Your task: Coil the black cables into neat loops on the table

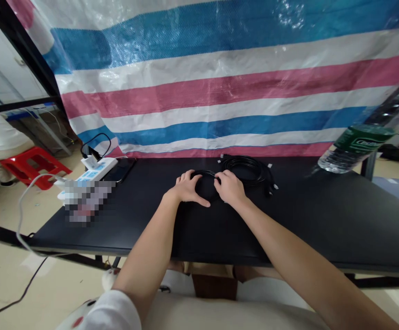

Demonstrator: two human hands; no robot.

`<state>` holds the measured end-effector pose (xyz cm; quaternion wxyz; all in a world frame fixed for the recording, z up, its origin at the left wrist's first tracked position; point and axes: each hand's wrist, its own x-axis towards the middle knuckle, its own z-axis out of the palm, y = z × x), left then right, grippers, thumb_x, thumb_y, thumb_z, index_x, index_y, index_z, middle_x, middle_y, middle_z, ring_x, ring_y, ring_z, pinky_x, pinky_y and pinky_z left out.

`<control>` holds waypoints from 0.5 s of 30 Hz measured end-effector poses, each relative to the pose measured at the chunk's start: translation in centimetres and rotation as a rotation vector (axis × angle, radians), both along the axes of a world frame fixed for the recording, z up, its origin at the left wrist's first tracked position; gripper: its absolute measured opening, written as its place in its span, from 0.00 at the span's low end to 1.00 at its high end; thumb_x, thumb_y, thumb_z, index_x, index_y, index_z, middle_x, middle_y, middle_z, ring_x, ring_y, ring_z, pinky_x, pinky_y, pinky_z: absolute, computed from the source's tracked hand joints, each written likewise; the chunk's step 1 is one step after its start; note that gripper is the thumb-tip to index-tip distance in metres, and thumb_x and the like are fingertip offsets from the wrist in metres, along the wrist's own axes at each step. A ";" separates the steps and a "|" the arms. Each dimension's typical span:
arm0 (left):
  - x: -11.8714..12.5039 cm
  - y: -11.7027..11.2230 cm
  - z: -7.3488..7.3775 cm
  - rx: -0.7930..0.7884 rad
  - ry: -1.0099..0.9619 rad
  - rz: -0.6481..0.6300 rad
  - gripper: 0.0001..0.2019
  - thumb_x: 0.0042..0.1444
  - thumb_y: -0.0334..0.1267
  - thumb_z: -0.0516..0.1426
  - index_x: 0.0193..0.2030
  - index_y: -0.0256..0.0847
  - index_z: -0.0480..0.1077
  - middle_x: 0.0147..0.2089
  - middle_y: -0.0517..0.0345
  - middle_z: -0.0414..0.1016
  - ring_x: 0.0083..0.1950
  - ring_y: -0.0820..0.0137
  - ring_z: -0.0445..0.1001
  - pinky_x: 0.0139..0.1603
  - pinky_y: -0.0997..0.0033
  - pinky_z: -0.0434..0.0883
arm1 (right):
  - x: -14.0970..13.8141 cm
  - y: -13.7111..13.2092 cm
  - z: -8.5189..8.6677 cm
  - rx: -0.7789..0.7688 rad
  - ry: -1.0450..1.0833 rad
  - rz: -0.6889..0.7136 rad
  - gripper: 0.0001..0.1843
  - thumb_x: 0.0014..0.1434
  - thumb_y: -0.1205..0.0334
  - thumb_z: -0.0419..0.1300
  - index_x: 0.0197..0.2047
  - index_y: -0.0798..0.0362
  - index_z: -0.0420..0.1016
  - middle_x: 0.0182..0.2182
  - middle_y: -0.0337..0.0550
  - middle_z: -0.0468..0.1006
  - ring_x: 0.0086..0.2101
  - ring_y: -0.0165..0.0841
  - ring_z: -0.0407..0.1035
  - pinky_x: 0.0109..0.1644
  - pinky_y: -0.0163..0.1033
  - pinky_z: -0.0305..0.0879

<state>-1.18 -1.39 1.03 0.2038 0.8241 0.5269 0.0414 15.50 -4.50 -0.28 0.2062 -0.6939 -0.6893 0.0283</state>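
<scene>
A coiled black cable (205,175) lies on the black table (323,215) in front of me. My left hand (188,188) curls round the coil's left side, thumb stretched under it. On the coil's right side rests my right hand (229,187), fingers bent over the cable. Just behind my right hand lies a bundle of more coiled black cables (251,168) with white tags.
A white power strip (92,170) with a plugged charger and a dark phone (120,168) sit at the table's left. A clear plastic bottle (371,133) stands at the right. A striped tarp (220,78) hangs behind. At far left are a red stool (34,166) and another person.
</scene>
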 end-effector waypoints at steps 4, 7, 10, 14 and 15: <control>-0.2 0.0 0.3 0.030 -0.010 0.039 0.47 0.33 0.59 0.66 0.62 0.42 0.65 0.72 0.43 0.51 0.71 0.47 0.52 0.69 0.52 0.53 | 1.1 0.8 -0.7 0.044 0.076 0.119 0.13 0.62 0.59 0.53 0.40 0.52 0.79 0.40 0.50 0.79 0.44 0.41 0.74 0.48 0.44 0.69; -0.4 0.2 0.5 0.086 -0.012 0.096 0.41 0.40 0.54 0.65 0.61 0.39 0.65 0.71 0.42 0.54 0.71 0.50 0.53 0.68 0.56 0.57 | 2.0 1.3 -1.5 0.054 0.104 0.308 0.16 0.59 0.55 0.57 0.45 0.52 0.78 0.48 0.52 0.78 0.50 0.42 0.71 0.57 0.48 0.65; -0.6 0.5 0.3 0.162 0.003 0.112 0.28 0.49 0.49 0.61 0.56 0.41 0.70 0.65 0.45 0.66 0.68 0.54 0.61 0.66 0.59 0.61 | 2.1 1.6 -2.4 0.000 0.062 0.421 0.23 0.59 0.52 0.56 0.54 0.52 0.75 0.60 0.53 0.69 0.60 0.45 0.62 0.61 0.52 0.60; -0.5 0.9 -0.2 0.233 0.009 0.081 0.16 0.56 0.41 0.56 0.50 0.43 0.75 0.57 0.51 0.75 0.63 0.60 0.68 0.67 0.56 0.59 | 1.4 1.6 -2.7 -0.007 -0.008 0.410 0.29 0.61 0.52 0.52 0.63 0.53 0.65 0.65 0.54 0.61 0.66 0.46 0.51 0.64 0.57 0.55; -0.4 1.0 -0.4 0.243 0.013 0.087 0.15 0.57 0.39 0.55 0.49 0.43 0.75 0.57 0.50 0.75 0.63 0.60 0.67 0.68 0.54 0.58 | 1.3 1.6 -2.7 0.015 -0.017 0.404 0.30 0.61 0.53 0.52 0.64 0.53 0.64 0.66 0.54 0.60 0.66 0.46 0.50 0.64 0.57 0.54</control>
